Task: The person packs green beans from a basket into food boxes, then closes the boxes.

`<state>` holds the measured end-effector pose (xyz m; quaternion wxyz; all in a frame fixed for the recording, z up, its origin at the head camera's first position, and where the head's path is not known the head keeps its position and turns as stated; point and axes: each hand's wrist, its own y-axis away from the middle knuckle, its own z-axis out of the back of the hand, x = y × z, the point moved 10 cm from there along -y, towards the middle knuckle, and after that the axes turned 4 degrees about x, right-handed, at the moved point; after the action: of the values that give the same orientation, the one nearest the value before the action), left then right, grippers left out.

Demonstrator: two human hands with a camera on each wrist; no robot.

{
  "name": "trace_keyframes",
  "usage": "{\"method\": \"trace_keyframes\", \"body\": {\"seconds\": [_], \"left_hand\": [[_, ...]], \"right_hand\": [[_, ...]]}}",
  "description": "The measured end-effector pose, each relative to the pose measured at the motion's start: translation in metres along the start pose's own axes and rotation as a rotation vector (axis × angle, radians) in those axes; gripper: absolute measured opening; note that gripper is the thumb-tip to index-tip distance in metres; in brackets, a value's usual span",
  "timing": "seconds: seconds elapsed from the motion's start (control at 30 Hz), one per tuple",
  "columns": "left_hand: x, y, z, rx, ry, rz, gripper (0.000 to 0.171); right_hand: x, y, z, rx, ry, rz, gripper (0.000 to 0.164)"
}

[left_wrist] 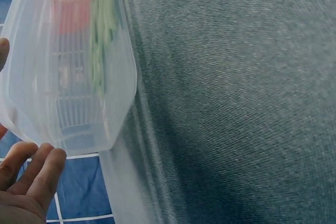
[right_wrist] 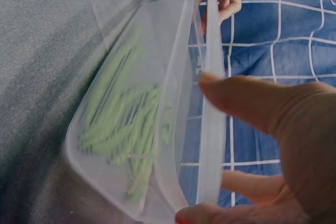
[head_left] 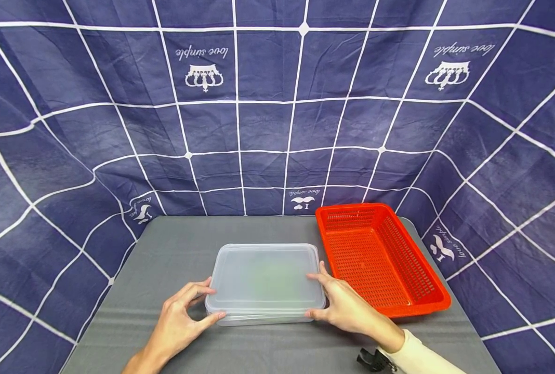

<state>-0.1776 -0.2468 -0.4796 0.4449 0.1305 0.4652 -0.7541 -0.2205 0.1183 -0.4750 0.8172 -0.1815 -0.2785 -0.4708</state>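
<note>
A translucent plastic container (head_left: pixel 263 321) stands on the grey table, with slender green bean-like vegetables (right_wrist: pixel 121 124) inside, blurred by its wall. Its pale lid (head_left: pixel 259 275) lies over the top; a gap between lid and rim shows in the right wrist view. My left hand (head_left: pixel 176 317) holds the lid's left side, thumb at the front corner and fingers along the edge. On the opposite side, my right hand (head_left: pixel 349 306) grips the lid, its thumb on the front edge and fingers reaching over the right edge.
A red perforated plastic basket (head_left: pixel 413 259) stands to the right of the container, close behind my right hand. Grey cloth (head_left: pixel 179 244) covers the table. Blue cloth with white grid lines (head_left: pixel 268 124) hangs around the back and sides.
</note>
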Motion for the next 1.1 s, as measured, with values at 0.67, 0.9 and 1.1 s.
{"method": "trace_keyframes", "body": {"seconds": [0.67,0.9,1.1], "left_hand": [[0.004,0.008,-0.003,0.024,0.01,0.006,0.055],[0.004,0.006,-0.004,0.042,-0.014,0.022,0.054],[0.006,0.007,-0.004,0.047,-0.021,0.029,0.054]], "right_hand": [[0.005,-0.005,-0.016,0.06,0.0,-0.085,0.095],[0.004,-0.007,-0.014,0.054,0.012,-0.1,0.098],[0.003,-0.009,-0.013,0.048,0.014,-0.105,0.099]]}}
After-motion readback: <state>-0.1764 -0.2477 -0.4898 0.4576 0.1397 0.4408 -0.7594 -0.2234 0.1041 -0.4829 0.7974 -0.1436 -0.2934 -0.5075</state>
